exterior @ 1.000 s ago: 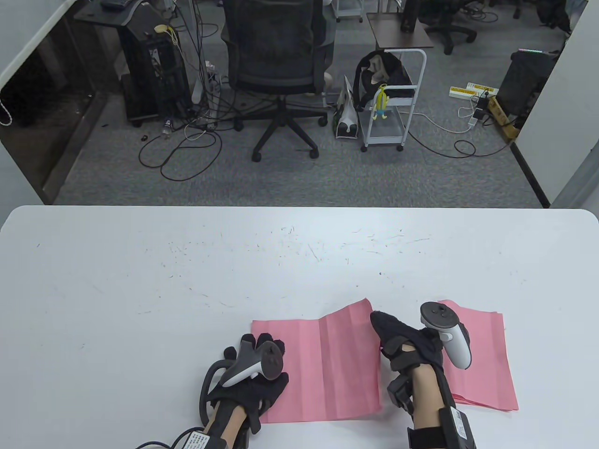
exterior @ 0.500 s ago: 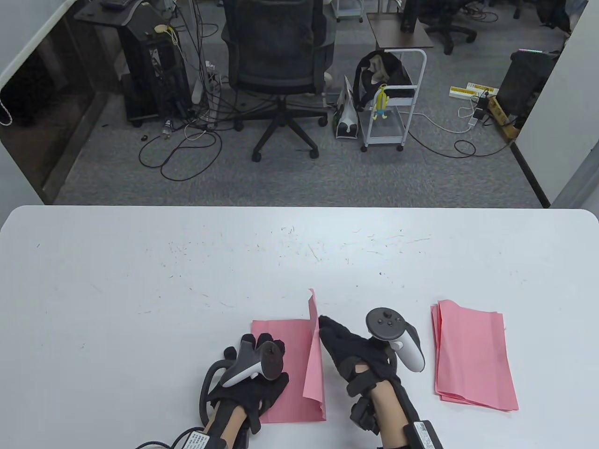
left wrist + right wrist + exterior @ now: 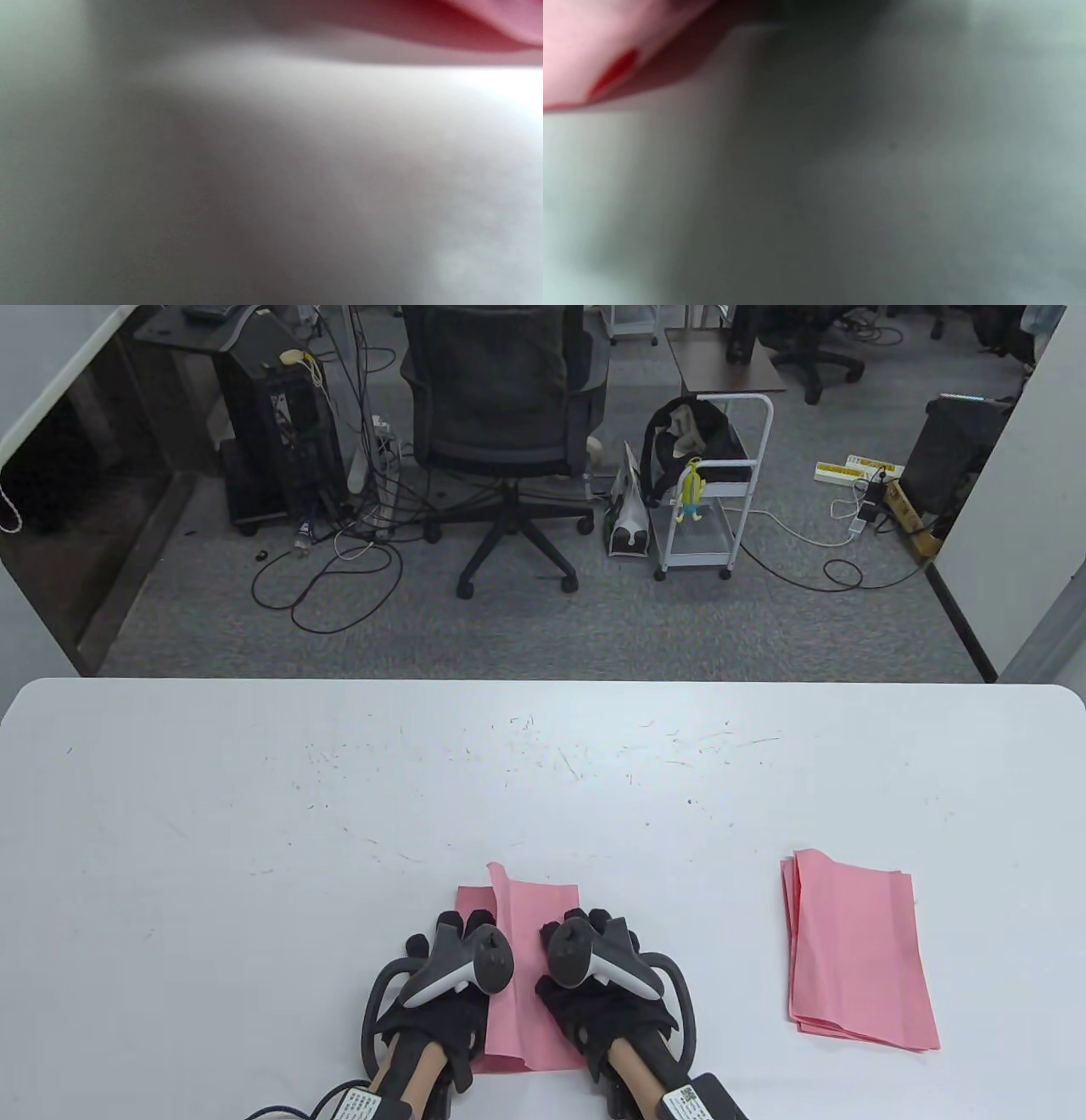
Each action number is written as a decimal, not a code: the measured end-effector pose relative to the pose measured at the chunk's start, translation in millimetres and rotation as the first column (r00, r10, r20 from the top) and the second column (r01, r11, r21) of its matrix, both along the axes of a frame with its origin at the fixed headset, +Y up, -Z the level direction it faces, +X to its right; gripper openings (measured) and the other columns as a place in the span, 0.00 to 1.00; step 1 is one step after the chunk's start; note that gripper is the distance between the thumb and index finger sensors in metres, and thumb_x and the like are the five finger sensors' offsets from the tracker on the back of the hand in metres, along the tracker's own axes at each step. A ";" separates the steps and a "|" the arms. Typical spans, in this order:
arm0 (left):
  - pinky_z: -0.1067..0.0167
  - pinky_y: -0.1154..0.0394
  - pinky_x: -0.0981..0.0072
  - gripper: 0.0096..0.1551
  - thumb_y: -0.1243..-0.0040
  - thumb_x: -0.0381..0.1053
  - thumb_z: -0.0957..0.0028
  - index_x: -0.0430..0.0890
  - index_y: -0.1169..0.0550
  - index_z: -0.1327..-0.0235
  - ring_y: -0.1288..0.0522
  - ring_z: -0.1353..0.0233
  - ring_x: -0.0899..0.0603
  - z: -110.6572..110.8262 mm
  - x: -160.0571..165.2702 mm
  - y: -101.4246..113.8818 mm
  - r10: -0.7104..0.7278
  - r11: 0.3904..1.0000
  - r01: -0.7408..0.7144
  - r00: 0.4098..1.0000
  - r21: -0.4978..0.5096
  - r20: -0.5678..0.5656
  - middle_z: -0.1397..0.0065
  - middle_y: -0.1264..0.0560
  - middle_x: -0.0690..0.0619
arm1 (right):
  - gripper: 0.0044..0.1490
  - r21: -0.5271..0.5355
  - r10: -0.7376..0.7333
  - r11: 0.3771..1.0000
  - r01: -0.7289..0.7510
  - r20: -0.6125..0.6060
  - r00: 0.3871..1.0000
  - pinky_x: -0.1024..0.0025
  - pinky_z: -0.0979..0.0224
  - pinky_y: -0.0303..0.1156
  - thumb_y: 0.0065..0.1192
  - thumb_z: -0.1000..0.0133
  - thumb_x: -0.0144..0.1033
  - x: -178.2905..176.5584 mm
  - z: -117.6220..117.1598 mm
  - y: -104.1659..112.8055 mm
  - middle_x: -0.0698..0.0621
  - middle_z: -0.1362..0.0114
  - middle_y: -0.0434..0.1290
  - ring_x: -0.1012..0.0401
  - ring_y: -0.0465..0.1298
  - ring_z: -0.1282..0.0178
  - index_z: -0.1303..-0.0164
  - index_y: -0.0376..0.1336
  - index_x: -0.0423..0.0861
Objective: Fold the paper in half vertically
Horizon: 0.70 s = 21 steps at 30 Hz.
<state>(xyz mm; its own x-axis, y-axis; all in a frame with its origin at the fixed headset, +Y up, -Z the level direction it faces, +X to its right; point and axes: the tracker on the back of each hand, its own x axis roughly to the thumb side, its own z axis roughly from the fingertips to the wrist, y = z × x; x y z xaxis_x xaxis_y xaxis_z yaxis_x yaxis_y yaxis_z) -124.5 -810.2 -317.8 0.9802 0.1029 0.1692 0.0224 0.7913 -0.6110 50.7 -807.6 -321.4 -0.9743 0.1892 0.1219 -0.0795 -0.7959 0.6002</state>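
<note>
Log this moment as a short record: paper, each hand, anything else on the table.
paper: pink sheet, folded over on itself, top flap not fully lined up, lying at the near edge of the white table
left hand: left hand rests on the sheet's left side
right hand: right hand rests on the sheet's right side
other: stack of pink sheets to the right, untouched
wrist views: too blurred, only pink paper and table
</note>
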 end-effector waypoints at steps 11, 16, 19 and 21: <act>0.21 0.65 0.31 0.44 0.69 0.71 0.43 0.62 0.63 0.16 0.70 0.13 0.38 -0.3 -8.0 8.5 -0.042 0.994 0.043 0.999 0.103 -0.006 0.10 0.68 0.58 | 0.44 -0.017 -0.020 1.000 0.020 0.005 1.000 0.45 0.17 0.31 0.43 0.43 0.58 2.0 -0.4 -0.5 0.55 0.15 0.29 0.52 0.29 0.15 0.21 0.33 0.62; 0.21 0.63 0.31 0.42 0.67 0.68 0.41 0.61 0.59 0.15 0.68 0.13 0.38 -3.0 -47.8 20.6 0.063 0.981 -0.029 0.982 0.190 -0.176 0.09 0.64 0.56 | 0.44 -0.015 -0.015 1.000 0.015 0.003 1.000 0.45 0.17 0.31 0.43 0.43 0.59 2.0 0.0 0.0 0.55 0.15 0.29 0.52 0.29 0.15 0.21 0.33 0.61; 0.22 0.63 0.31 0.41 0.65 0.66 0.40 0.61 0.57 0.14 0.67 0.13 0.37 -1.3 -63.7 30.8 0.166 0.959 -0.097 0.954 0.267 -0.249 0.09 0.62 0.55 | 0.44 -0.016 -0.014 1.000 0.014 0.003 1.000 0.45 0.17 0.31 0.43 0.43 0.59 2.0 0.0 0.0 0.55 0.15 0.29 0.52 0.29 0.15 0.21 0.33 0.62; 0.22 0.62 0.30 0.42 0.65 0.66 0.41 0.60 0.57 0.14 0.67 0.13 0.37 0.5 -61.9 36.3 0.206 0.942 -0.125 0.948 0.313 -0.242 0.08 0.62 0.55 | 0.44 -0.017 -0.013 1.000 0.013 0.003 1.000 0.45 0.17 0.31 0.43 0.43 0.59 2.0 -0.2 0.2 0.55 0.15 0.29 0.52 0.30 0.15 0.21 0.33 0.62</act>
